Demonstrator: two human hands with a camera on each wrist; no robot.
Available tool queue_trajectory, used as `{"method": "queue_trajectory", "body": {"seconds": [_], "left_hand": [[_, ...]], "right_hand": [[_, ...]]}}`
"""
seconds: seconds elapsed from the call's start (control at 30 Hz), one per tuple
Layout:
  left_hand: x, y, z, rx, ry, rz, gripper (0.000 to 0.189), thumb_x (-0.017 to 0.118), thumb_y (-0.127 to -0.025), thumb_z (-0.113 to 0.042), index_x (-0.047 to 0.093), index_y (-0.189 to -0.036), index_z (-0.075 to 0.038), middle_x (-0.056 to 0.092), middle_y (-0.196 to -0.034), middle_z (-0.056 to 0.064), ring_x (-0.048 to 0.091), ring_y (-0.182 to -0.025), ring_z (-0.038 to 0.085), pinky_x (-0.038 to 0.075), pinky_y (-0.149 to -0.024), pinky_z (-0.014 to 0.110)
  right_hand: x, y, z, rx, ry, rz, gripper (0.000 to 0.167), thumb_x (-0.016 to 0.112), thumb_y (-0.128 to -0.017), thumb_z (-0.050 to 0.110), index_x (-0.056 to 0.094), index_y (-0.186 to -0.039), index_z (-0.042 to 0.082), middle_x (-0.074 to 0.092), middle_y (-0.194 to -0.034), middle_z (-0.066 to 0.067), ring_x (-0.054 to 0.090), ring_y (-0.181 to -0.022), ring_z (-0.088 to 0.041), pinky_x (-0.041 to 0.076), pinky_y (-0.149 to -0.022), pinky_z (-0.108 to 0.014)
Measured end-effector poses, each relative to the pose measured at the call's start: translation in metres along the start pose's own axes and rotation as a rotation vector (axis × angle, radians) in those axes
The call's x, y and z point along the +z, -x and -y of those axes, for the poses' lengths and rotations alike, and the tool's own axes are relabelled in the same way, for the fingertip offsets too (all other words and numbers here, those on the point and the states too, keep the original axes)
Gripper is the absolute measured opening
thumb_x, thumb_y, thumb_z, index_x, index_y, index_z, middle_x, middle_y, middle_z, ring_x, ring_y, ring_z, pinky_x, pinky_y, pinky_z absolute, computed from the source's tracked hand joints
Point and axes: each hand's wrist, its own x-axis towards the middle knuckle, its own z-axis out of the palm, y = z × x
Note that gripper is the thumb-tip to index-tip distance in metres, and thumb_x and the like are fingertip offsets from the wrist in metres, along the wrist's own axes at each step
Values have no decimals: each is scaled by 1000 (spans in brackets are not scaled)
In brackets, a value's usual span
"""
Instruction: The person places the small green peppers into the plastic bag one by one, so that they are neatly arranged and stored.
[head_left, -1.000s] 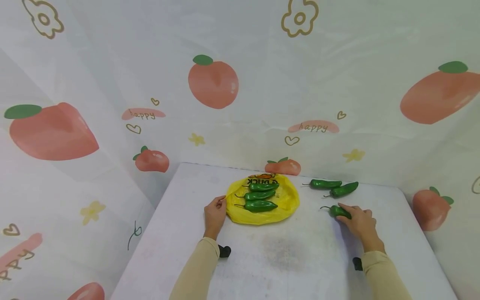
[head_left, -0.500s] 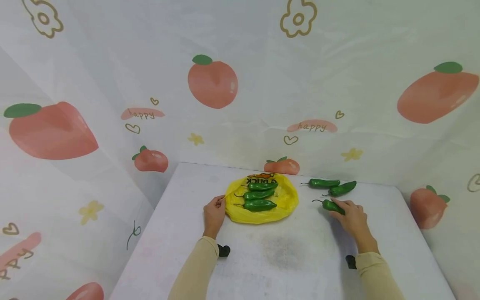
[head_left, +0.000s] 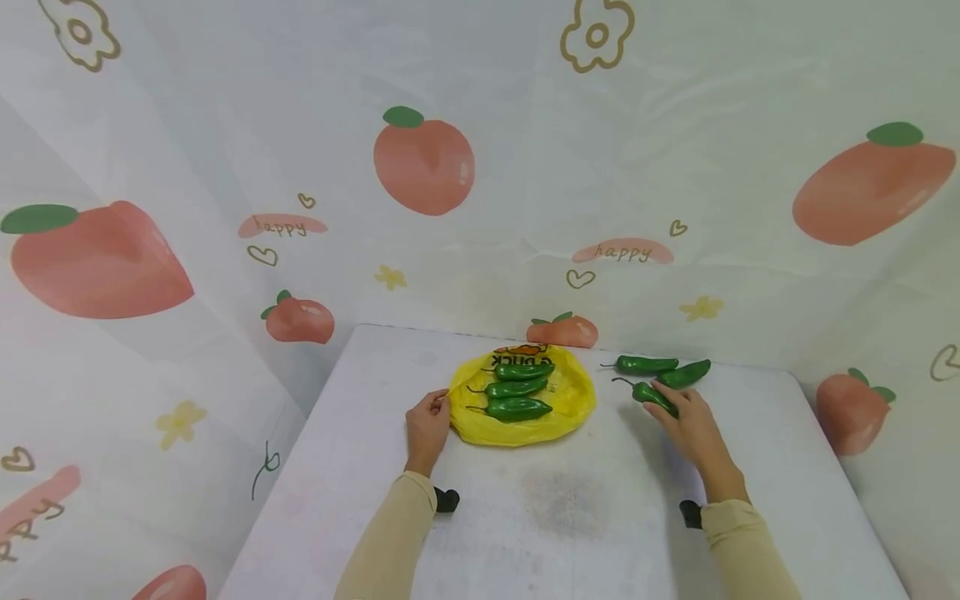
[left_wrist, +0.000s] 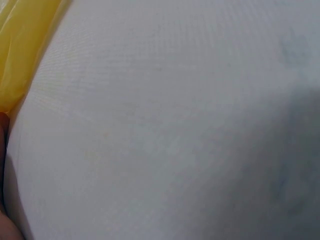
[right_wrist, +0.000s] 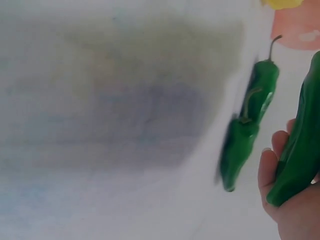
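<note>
A yellow plastic bag [head_left: 480, 427] lies spread on the table, with three green chili peppers [head_left: 519, 409] side by side on it, stems to the left. My left hand [head_left: 428, 429] pinches the bag's left edge; the left wrist view catches only a bit of the fingers and the yellow bag [left_wrist: 20, 55]. My right hand [head_left: 693, 425] grips another green chili pepper [head_left: 651, 395], its stem pointing left, raised over the table to the right of the bag. Up close, the right wrist view has that held chili pepper [right_wrist: 300, 140] lying along the fingers.
Two more green chili peppers [head_left: 647, 365] lie at the table's back right, close behind my right hand. A white cloth wall printed with peaches rises along the back edge of the table [head_left: 525, 533]. Dark wrist mounts hang under both forearms.
My right hand has lifted the chili pepper off the table and carried it left and away from me. My left hand stays at the bag's edge.
</note>
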Motion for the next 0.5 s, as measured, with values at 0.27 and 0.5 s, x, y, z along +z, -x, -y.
{"method": "queue_trajectory", "body": {"seconds": [0.27,0.5], "left_hand": [[0,0,2,8,6,-1,20,65,-100,-22,77,-114,-13,74,-87,6,59,-67,10,49,-60,18],[1,0,2,37,10,-8,20,66,-99,-21,77,-113,-13,75,-87,7,62,-68,12,51,-61,18]], "right_hand": [[-4,-4,14,-21,-22,7,62,54,-105,41,40,-156,7,43,-136,-36,42,-126,-57,38,-101,-72],[-10,-6,24,-32,-90,-25,58,61,-103,34,47,-150,5,44,-139,-35,41,-129,-56,36,-103,-71]]}}
